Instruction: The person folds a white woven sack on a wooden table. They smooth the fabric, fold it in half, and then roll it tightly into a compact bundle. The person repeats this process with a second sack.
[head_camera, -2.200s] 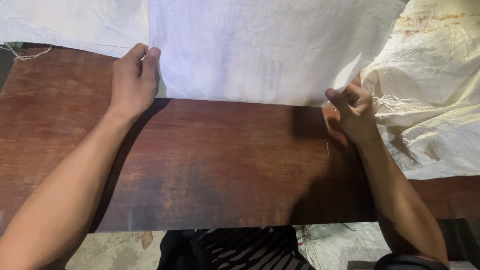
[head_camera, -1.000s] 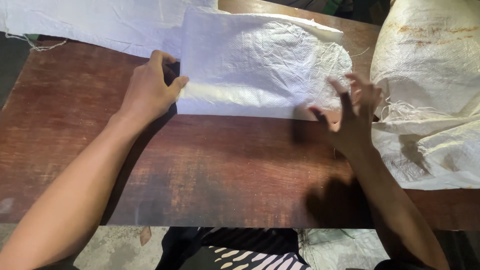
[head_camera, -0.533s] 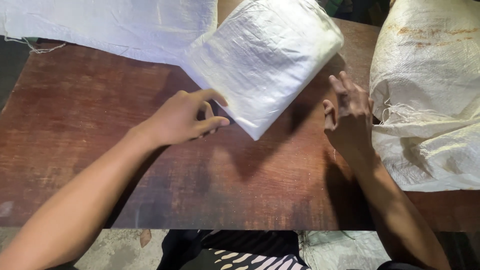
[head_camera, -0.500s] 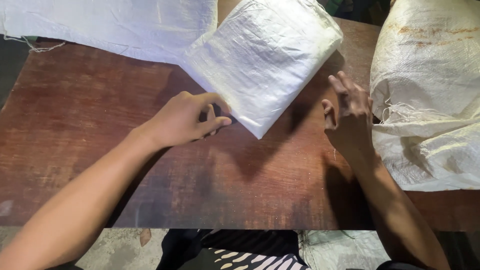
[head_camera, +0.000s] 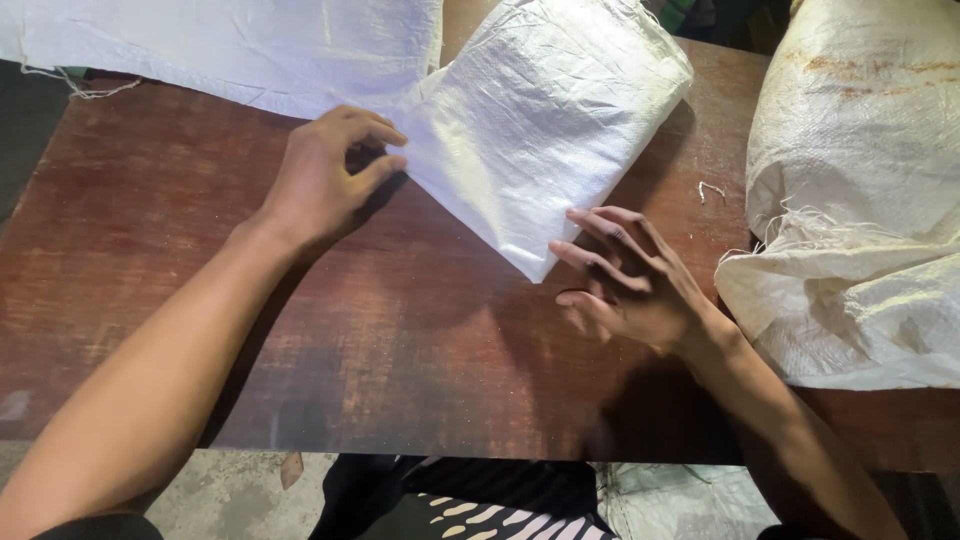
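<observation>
A folded white woven sack (head_camera: 545, 120) lies turned at an angle on the dark reddish-brown wooden desk (head_camera: 400, 340), its lowest corner pointing toward the person. The left hand (head_camera: 330, 180) rests at the sack's left edge, its fingers curled and the thumb closing toward them at the fabric's edge; whether it truly pinches the cloth cannot be told. The right hand (head_camera: 625, 280) hovers or rests just beside the sack's lower corner with fingers spread wide, holding nothing; the fingertips lie close against the sack's lower right edge.

Behind the left hand, a flat white woven sheet (head_camera: 230, 45) stretches along the far left part of the desk, a frayed thread trailing from its left end, and the folded sack touches or overlaps its right end. At the right side of the desk sits a bulky cream woven bag (head_camera: 860, 200) with rust-coloured smudges near its top and a ragged, frayed edge across its middle. A small loose thread (head_camera: 710, 188) lies on the desk between the folded sack and this bag. Below the desk's near edge, black-and-white striped cloth (head_camera: 480, 505) shows.
</observation>
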